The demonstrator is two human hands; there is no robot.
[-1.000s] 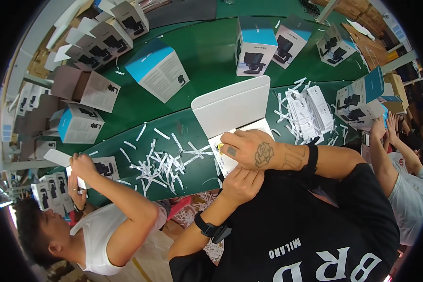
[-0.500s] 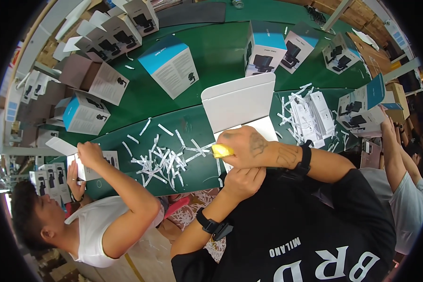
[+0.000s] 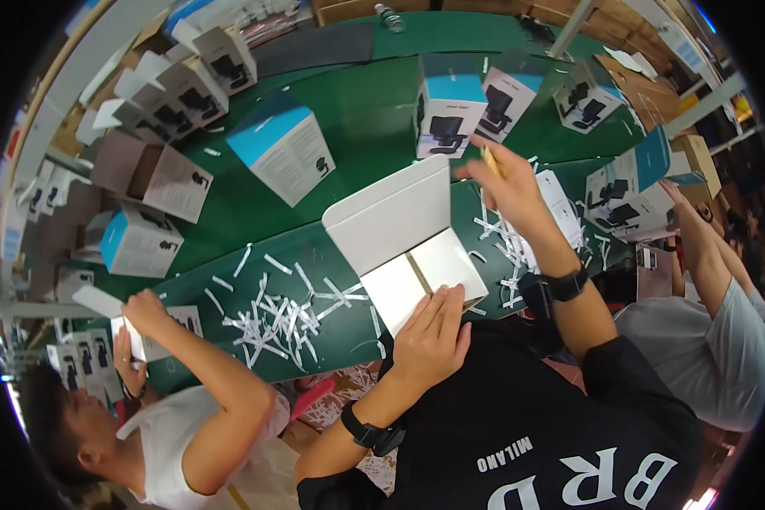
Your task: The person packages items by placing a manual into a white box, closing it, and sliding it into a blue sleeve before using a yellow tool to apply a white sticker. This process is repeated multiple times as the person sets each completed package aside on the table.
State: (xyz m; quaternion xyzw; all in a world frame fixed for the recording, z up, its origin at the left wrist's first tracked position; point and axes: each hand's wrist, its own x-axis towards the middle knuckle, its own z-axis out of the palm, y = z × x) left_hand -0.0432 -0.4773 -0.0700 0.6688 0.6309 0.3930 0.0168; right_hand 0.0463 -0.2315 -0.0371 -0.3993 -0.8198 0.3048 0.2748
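Note:
An open white carton [image 3: 397,219] lies on the green table [image 3: 357,110] in front of me, its lid flap standing up. My left hand [image 3: 433,333] rests flat on the carton's near edge, fingers together, pressing it down. My right hand [image 3: 503,183] is raised above the table, right of the lid, pinching a thin yellowish strip [image 3: 488,160] between its fingertips. Both my wrists carry black bands.
White paper strips [image 3: 272,314] litter the table left of the carton, with more strips [image 3: 506,242] to its right. Blue-and-white product boxes [image 3: 282,153] stand around. A person on the left [image 3: 204,399] holds a box; another person's arm [image 3: 697,246] reaches in on the right.
My right hand has lifted off the carton and moved up and right, carrying the yellowish strip. My left hand stays on the carton. The person on the left has lowered their box.

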